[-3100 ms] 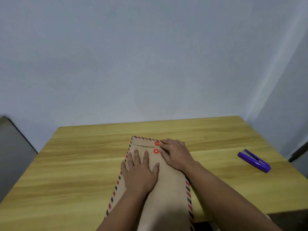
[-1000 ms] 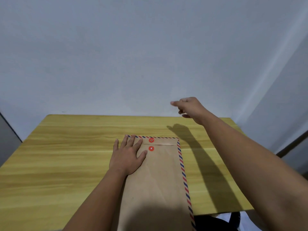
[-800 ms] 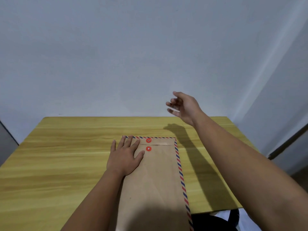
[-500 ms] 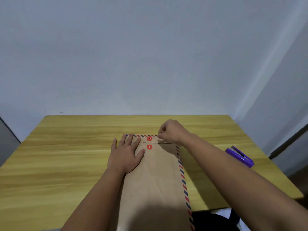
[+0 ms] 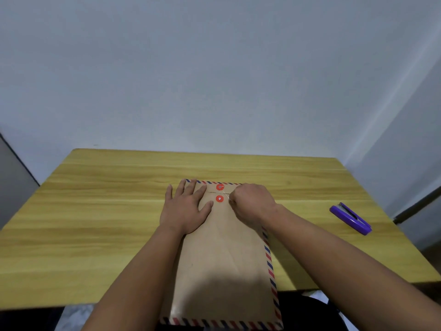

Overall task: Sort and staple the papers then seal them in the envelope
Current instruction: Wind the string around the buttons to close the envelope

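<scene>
A brown envelope (image 5: 224, 259) with a red-and-blue striped border lies lengthwise on the wooden table (image 5: 95, 211), its near end overhanging the front edge. Its flap is folded down, and two red button discs (image 5: 219, 193) sit one above the other near the far end. My left hand (image 5: 185, 209) lies flat, fingers spread, on the envelope's far left part. My right hand (image 5: 250, 203) is just right of the discs, fingers pinched on a thin string that runs toward the lower disc. No papers are visible.
A purple stapler (image 5: 350, 218) lies on the table to the right, near the right edge. A pale wall stands behind the table. A dark gap shows below the table's front edge.
My right hand came down from the air behind the envelope to the flap, then shifted slightly nearer, beside the lower disc. My left hand stayed flat on the envelope.
</scene>
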`<move>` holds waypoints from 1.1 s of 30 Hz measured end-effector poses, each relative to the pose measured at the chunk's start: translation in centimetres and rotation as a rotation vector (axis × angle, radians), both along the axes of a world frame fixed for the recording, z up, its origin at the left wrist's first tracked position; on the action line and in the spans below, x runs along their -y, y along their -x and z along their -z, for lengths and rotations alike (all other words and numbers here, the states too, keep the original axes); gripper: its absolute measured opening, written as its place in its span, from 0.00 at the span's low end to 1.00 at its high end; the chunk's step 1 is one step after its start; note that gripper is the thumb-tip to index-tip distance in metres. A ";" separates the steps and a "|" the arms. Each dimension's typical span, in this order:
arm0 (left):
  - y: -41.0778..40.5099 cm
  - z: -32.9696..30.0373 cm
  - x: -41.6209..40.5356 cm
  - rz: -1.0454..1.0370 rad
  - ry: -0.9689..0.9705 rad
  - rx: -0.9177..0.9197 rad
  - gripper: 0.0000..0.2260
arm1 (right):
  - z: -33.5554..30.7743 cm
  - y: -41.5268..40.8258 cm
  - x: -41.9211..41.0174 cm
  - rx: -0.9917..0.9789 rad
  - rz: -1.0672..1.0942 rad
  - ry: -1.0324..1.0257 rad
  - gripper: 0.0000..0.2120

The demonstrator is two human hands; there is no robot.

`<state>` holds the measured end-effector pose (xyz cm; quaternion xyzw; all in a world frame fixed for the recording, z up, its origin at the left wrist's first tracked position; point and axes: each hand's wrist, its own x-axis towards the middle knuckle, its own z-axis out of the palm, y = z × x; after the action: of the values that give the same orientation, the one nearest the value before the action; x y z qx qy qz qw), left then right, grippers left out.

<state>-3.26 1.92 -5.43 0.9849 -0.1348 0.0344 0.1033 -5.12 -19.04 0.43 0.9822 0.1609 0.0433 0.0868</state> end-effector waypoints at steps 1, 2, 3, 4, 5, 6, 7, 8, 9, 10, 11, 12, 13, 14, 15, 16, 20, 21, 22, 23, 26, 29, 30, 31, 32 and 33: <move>0.0 0.0 0.0 -0.003 -0.002 0.005 0.31 | 0.4 0.1 0.1 0.007 -0.022 -0.011 0.10; 0.0 0.0 0.0 -0.005 -0.003 0.009 0.31 | 0.7 0.3 0.2 0.013 -0.033 -0.021 0.10; 0.0 0.1 0.0 -0.005 -0.002 0.008 0.31 | 0.9 0.4 0.1 0.015 -0.039 -0.027 0.10; 0.0 0.0 0.0 -0.005 -0.001 0.006 0.31 | 1.0 0.6 0.0 0.015 -0.047 -0.021 0.10; -0.1 0.0 0.0 -0.004 0.002 0.004 0.31 | 1.1 0.6 -0.1 0.019 -0.063 -0.002 0.09; -0.1 0.0 0.1 -0.004 0.006 0.003 0.31 | 1.1 0.8 -0.3 0.021 -0.078 0.031 0.09; -0.1 0.0 0.1 -0.004 0.010 0.004 0.30 | 1.1 0.9 -0.5 0.026 -0.092 0.058 0.09; 0.0 0.1 0.1 -0.004 0.015 0.004 0.29 | 1.0 1.0 -0.8 0.031 -0.104 0.073 0.10; 0.0 0.1 0.1 -0.003 0.024 0.003 0.28 | 0.9 1.2 -1.0 0.033 -0.113 0.076 0.11; 0.0 0.1 0.0 -0.002 0.034 0.002 0.26 | 1.0 1.3 -1.2 0.033 -0.120 0.076 0.13; 0.0 0.1 0.0 0.000 0.044 0.000 0.25 | 1.1 1.5 -1.4 0.036 -0.126 0.070 0.13; 0.0 0.1 0.0 0.001 0.054 -0.002 0.25 | 1.2 1.6 -1.7 0.042 -0.129 0.058 0.14; 0.0 0.1 0.0 0.001 0.063 -0.003 0.24 | 1.4 1.7 -1.9 0.047 -0.126 0.036 0.14; 0.0 0.1 0.0 0.002 0.071 -0.001 0.24 | 1.6 1.7 -2.1 0.047 -0.115 0.012 0.13; 0.0 0.1 -0.1 0.003 0.075 0.001 0.24 | 1.7 1.6 -2.4 0.038 -0.095 -0.017 0.12; 0.0 0.1 -0.1 0.004 0.076 0.002 0.24 | 1.7 1.5 -2.6 0.026 -0.073 -0.046 0.12; 0.1 -0.1 -0.2 0.010 0.083 0.006 0.24 | 1.0 0.0 -3.7 -0.016 -0.030 -0.105 0.08; 0.1 -0.2 -0.2 0.010 0.088 0.007 0.24 | 0.8 -0.5 -3.9 -0.026 -0.031 -0.109 0.07; 0.0 -0.3 -0.2 0.011 0.090 0.009 0.24 | 0.5 -1.1 -4.1 -0.043 -0.035 -0.117 0.07; 0.0 -0.3 -0.2 0.013 0.090 0.011 0.24 | 0.3 -1.7 -4.1 -0.069 -0.040 -0.135 0.08; -0.1 -0.1 -0.3 0.018 0.091 0.013 0.23 | -0.3 -3.5 -4.2 -0.124 -0.065 -0.182 0.10; -0.1 0.1 -0.3 0.027 0.088 0.017 0.23 | -0.8 -5.3 -4.1 -0.162 -0.031 -0.212 0.09; -0.2 0.2 -0.3 0.030 0.084 0.017 0.23 | -0.9 -5.9 -3.9 -0.186 -0.006 -0.237 0.08; -0.2 0.2 -0.3 0.032 0.082 0.016 0.23 | -1.1 -6.3 -3.8 -0.202 0.015 -0.262 0.07; -0.2 0.2 -0.3 0.031 0.082 0.017 0.23 | -1.2 -6.8 -3.7 -0.203 0.029 -0.285 0.07; -0.2 0.3 -0.4 0.032 0.081 0.019 0.23 | -1.2 -7.1 -3.7 -0.190 0.039 -0.299 0.06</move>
<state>-3.04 2.30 -5.68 0.9772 -0.1498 0.0477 0.1425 2.01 -15.36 1.65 0.9868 0.1409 -0.0279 -0.0749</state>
